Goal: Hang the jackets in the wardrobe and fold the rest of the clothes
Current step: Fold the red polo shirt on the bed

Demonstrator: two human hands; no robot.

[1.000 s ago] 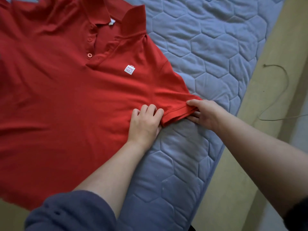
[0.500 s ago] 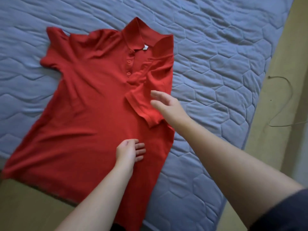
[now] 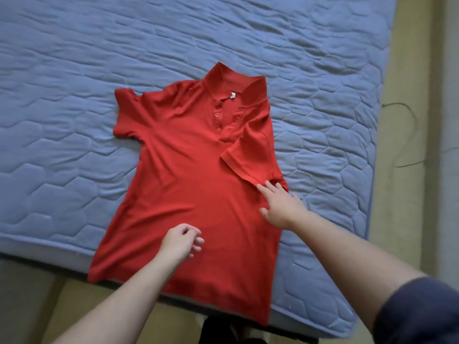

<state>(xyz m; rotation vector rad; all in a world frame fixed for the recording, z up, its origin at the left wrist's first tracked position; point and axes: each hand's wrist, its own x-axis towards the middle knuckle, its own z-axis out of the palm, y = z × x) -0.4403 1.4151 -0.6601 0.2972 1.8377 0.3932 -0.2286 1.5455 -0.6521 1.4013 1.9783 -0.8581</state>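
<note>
A red polo shirt (image 3: 183, 170) lies face up on the blue quilted mattress (image 3: 74, 70), collar away from me, hem hanging over the near edge. Its right sleeve (image 3: 250, 155) is folded inward over the chest; the left sleeve (image 3: 126, 112) lies spread out. My right hand (image 3: 280, 207) rests with spread fingers on the shirt's right edge, just below the folded sleeve's cuff. My left hand (image 3: 181, 242) hovers over the lower middle of the shirt, fingers loosely curled, holding nothing.
The mattress edge runs along the bottom and the right. Beyond it lies a tan floor (image 3: 402, 194) with a thin dark cable (image 3: 409, 125) on it. A dark shape (image 3: 223, 331) shows under the near edge of the mattress.
The right sleeve was gripped by both hands, then folded inward and released. My view has pulled back to show the whole shirt. My right hand has slid down to the shirt's edge.
</note>
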